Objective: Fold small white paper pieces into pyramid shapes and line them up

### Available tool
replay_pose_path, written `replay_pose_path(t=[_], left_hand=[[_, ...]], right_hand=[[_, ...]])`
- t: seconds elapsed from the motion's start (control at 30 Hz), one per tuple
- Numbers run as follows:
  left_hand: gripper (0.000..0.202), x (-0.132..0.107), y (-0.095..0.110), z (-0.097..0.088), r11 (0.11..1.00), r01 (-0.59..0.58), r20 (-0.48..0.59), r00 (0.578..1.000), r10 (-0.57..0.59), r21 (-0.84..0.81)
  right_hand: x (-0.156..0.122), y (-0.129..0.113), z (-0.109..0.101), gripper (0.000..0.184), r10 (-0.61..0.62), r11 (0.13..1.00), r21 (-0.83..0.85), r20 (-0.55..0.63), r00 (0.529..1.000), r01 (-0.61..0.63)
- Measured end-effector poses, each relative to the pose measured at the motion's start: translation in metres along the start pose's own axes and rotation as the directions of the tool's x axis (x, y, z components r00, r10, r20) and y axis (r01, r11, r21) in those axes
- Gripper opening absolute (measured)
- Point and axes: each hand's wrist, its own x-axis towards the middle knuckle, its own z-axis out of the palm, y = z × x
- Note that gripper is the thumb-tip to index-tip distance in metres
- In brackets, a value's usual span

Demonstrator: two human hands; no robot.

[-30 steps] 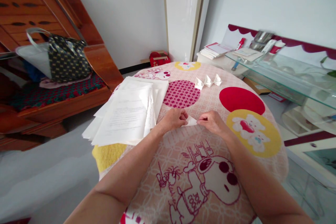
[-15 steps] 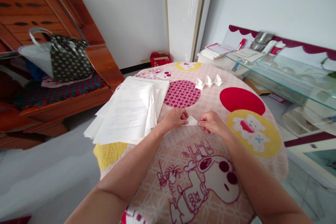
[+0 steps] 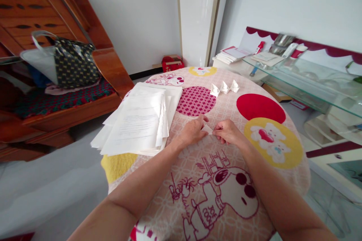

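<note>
Low over the middle of the round table, a small piece of folded white paper (image 3: 208,129) lies between my hands. My left hand (image 3: 194,130) is at its left end, thumb along the near side and forefinger raised a little apart; its other fingers are mostly hidden. The right end is pinched between the thumb and fingertips of my right hand (image 3: 227,131). Farther back, three small folded white paper shapes (image 3: 224,87) stand in a row. Left of my hands lies a stack of printed paper sheets (image 3: 135,120), some with torn edges.
A patterned cloth (image 3: 226,154) covers the table (image 3: 294,180). To the right stands a glass-topped cabinet (image 3: 308,83) with papers, metal bowls and a red bottle. A wooden bench (image 3: 73,115) at left bears a dark patterned bag (image 3: 75,62). A white floor-standing unit (image 3: 196,19) is behind.
My left hand has shifted slightly right along the folded paper, covering more of it, and its thumb and forefinger have moved apart. My right hand stays nearly in place.
</note>
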Motion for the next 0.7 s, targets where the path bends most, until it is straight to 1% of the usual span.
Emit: replay_pose_path(t=[0.13,0.23,0.3,0.33,0.43,0.53,0.7], left_hand=[[0.042,-0.002,0.005,0.002,0.995,0.004,0.022,1.000,-0.007,0.099],[0.042,-0.001,0.005,0.001,0.992,0.013,0.028,0.999,-0.017,0.128],[0.042,0.001,0.000,-0.003,0.996,0.005,0.056,0.998,-0.010,0.091],[0.042,0.001,-0.003,-0.006,0.999,-0.002,0.088,0.996,-0.002,0.051],[0.049,0.004,-0.014,-0.017,0.998,0.010,0.150,0.989,0.000,-0.065],[0.049,0.004,-0.020,-0.025,0.993,0.040,0.166,0.986,-0.021,-0.108],[0.042,0.005,-0.020,-0.027,0.989,0.081,0.147,0.987,-0.063,-0.123]], right_hand=[[0.000,0.001,0.000,0.025,-0.003,1.000,-0.004,0.000,1.000,0.003],[0.000,0.002,0.000,0.025,-0.022,1.000,0.005,0.002,1.000,0.022],[-0.001,0.002,0.000,0.028,-0.028,1.000,-0.005,0.001,1.000,0.028],[-0.001,0.003,0.000,0.028,-0.028,1.000,-0.014,-0.001,1.000,0.028],[0.000,0.005,-0.001,0.026,-0.028,0.999,-0.023,-0.011,1.000,0.028],[0.002,0.008,-0.002,0.021,-0.032,0.999,-0.018,0.010,0.999,0.032],[0.004,0.010,-0.003,0.018,-0.017,0.998,-0.062,0.029,0.999,0.019]])
